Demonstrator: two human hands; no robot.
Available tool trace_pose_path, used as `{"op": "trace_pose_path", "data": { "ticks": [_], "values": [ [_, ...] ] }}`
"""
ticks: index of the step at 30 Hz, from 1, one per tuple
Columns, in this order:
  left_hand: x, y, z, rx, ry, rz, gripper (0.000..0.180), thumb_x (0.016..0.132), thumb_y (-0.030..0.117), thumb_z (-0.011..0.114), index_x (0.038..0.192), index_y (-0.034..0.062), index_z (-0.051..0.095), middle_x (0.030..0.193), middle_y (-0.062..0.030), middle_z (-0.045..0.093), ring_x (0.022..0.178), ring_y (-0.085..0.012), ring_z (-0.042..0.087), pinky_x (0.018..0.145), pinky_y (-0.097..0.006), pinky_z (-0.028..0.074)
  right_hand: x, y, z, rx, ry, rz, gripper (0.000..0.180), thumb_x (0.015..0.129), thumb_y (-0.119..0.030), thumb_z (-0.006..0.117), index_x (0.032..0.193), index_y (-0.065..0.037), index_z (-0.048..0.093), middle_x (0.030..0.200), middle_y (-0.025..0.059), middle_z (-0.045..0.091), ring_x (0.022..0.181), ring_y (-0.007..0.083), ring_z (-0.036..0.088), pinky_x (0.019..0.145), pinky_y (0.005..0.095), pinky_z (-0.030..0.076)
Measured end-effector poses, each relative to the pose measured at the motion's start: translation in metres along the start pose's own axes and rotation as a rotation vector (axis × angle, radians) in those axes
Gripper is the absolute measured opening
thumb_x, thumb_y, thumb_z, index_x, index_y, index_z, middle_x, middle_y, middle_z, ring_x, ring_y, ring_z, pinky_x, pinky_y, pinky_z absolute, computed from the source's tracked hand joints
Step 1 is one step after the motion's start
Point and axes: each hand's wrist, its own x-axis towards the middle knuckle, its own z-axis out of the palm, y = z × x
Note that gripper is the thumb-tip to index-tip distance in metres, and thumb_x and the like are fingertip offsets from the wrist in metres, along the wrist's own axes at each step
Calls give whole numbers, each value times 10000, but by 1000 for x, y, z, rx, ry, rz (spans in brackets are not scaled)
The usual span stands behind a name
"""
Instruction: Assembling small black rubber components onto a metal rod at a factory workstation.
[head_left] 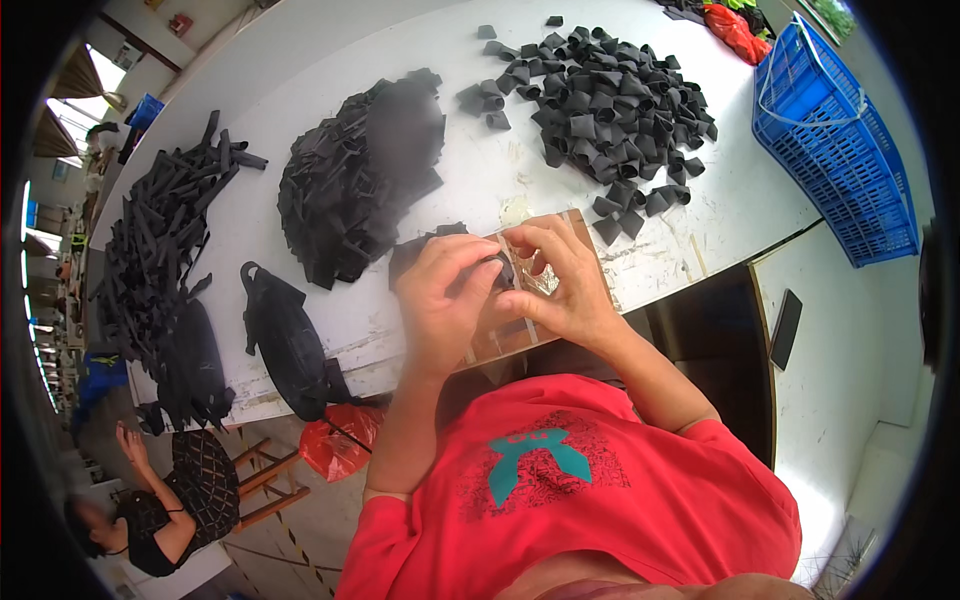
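Near the table's front edge, my left hand (440, 292) pinches a small black fabric piece (503, 272) between thumb and fingers. From the other side, the curved thumb and fingers of my right hand (568, 285) close on the same piece. Part of it is hidden by my fingers. Below both hands lies a brown board (590, 250) with clear tape on it. More black fabric (405, 258) lies just beyond my left hand. A heap of flat black fabric pieces (325, 170) is at the far left, and many small folded black pieces (620, 120) lie beyond my right hand.
Black strips (160, 225) cover the table's left end, beside a black strapped item (280, 335). A blue plastic basket (835, 140) stands at the right, with a dark phone-like slab (787, 330) nearer. Lower left are a red bag (340, 440) and another person (165, 510).
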Motion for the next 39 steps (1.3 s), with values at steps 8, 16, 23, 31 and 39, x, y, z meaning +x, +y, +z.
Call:
{"op": "trace_pose_path", "data": {
  "ticks": [8, 16, 23, 31, 39],
  "values": [
    [-16, -12, -4, -687, 388, -302, 92, 857, 36, 574, 928, -15, 601, 912, -89, 617, 831, -142, 572, 802, -279, 451, 14, -16, 6, -220, 21, -177, 233, 674, -111, 712, 860, -33, 595, 738, 85, 536, 629, 240, 559, 509, 327, 447],
    [-28, -26, -3, -438, 281, -268, 134, 841, 25, 584, 968, -17, 600, 937, -90, 616, 854, -131, 570, 819, -260, 439, 7, 5, 5, -372, -21, -331, 155, 670, -55, 665, 784, -17, 565, 750, 76, 545, 642, 231, 540, 517, 329, 438],
    [-1, -5, -10, -90, -40, -77, 174, 796, 14, 638, 968, -14, 628, 952, -68, 592, 861, -101, 541, 760, -221, 437, 5, -6, 0, -359, -75, -198, 201, 699, -101, 682, 856, -23, 584, 751, 76, 552, 652, 234, 564, 524, 326, 447],
    [1, -11, -12, -95, -53, -60, 125, 778, -44, 630, 896, -11, 654, 827, -36, 593, 773, -79, 535, 672, -194, 431, 10, -11, 3, -300, -31, -185, 125, 722, -72, 654, 757, -34, 540, 706, 84, 509, 620, 258, 539, 505, 345, 429],
    [-20, -22, 12, -514, 216, -329, 159, 837, -22, 576, 993, -13, 608, 905, -51, 603, 810, -91, 559, 751, -203, 441, 9, -11, 6, -183, -1, -83, 92, 739, -38, 644, 766, -20, 558, 687, 89, 507, 575, 238, 516, 499, 329, 410]
  ]
}}
